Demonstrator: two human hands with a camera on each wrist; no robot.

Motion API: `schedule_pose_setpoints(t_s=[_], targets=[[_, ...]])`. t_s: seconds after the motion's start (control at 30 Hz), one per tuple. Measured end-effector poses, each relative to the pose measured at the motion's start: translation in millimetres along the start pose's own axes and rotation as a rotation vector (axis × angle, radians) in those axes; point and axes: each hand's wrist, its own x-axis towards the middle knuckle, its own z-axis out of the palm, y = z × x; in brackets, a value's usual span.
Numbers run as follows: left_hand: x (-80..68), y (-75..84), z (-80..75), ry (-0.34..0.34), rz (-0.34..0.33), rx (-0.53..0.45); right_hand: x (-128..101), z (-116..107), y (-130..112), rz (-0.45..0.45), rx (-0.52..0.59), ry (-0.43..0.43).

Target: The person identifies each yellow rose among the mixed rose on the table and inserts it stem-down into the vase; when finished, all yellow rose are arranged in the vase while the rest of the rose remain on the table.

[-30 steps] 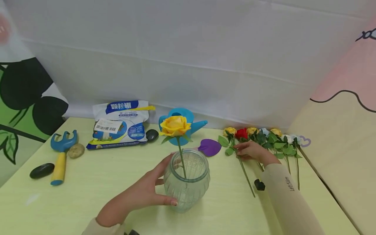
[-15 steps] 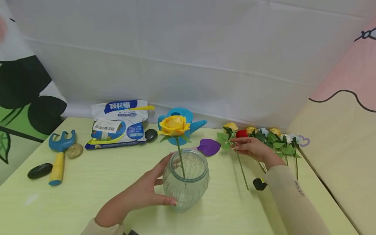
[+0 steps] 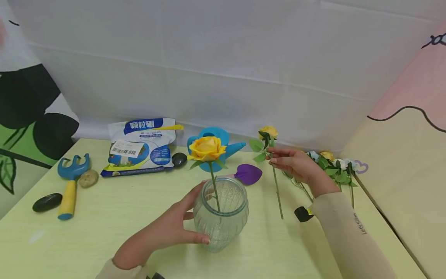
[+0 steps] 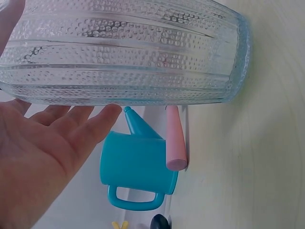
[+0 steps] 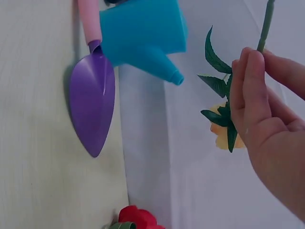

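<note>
My left hand (image 3: 175, 224) holds the glass vase (image 3: 223, 228) from its left side, thumb in front and fingers behind. In the left wrist view, fingertips touch the bumpy glass wall (image 4: 143, 57). One yellow rose (image 3: 207, 148) stands in the vase, its stem leaning inside the rim. Above the table, right of the vase, my right hand (image 3: 296, 166) pinches the stem of another yellow rose (image 3: 268, 133), held upright with green leaves beside the fingers. The right wrist view shows that rose's stem (image 5: 267, 26) between thumb and fingers; the hand partly hides its bloom.
A blue watering can (image 3: 214, 135) and a purple trowel (image 3: 248, 174) lie behind the vase. Several roses (image 3: 334, 166) lie at the right. At the left are a bag (image 3: 143, 147), a hand fork (image 3: 71, 186) and stones (image 3: 48, 202). A white cloth hangs behind.
My right hand has lifted the yellow rose off the table and brought it slightly left. The left hand and the vase have stayed in place.
</note>
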Motion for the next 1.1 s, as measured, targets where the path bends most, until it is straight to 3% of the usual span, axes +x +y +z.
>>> schedule_pose_setpoints(t_s=[0.43, 0.63, 0.83, 1.1], targets=[[0.3, 1.2, 0.7, -0.004, -0.055, 0.002, -7.0, 39.7, -40.8, -0.175, 0.223, 0.089], [-0.7, -0.4, 0.8, -0.001, -0.010, 0.003, -13.9, 70.3, -57.1, -0.251, 0.264, 0.256], [-1.3, 1.0, 0.4, -0.001, 0.010, 0.002, -26.3, 92.2, -59.3, -0.389, 0.150, 0.409], [-0.7, 0.3, -0.1, -0.001, 0.015, 0.007, -44.6, 117.6, -52.2, -0.582, 0.034, 0.442]])
